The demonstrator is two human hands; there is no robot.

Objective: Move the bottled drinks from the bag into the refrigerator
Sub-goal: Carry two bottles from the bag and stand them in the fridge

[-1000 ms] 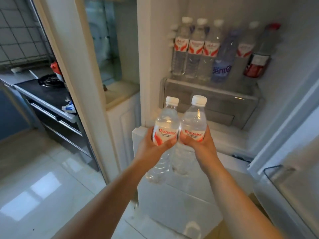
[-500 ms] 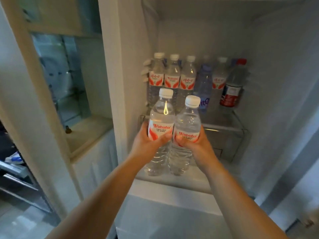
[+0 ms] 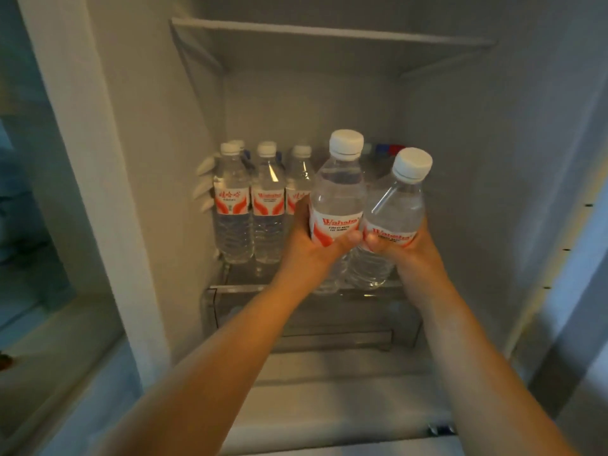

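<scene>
Both forearms reach forward and up into the open fridge [image 3: 460,133], side by side, wrists nearly level. The left hand [image 3: 307,250] wraps a bottle, the left bottle [image 3: 339,195], round its label: thumb across the front of the label, fingers hidden behind. The right hand [image 3: 416,248] holds the right bottle [image 3: 394,212] the same way, thumb curled over the label's lower edge. So each grip is closed round its own bottle. The two thumbs almost meet between the bottles, and the bottles touch along their sides.

The left bottle stands close to upright. The right bottle tilts, its white cap leaning right, away from the left one. Both bottoms hang just above the front edge of the glass shelf [image 3: 296,287]; whether either touches it I cannot tell.

On that shelf, left of the held pair, stands a row of three stored bottles [image 3: 267,205] with the same red and white labels, upright and touching, and a fourth cap shows behind the leftmost. Behind the held pair, blue and red caps [image 3: 390,148] peek out; their bottles are hidden. An upper shelf [image 3: 329,31] spans the fridge above. Below the glass shelf sits a clear drawer [image 3: 329,327].
</scene>
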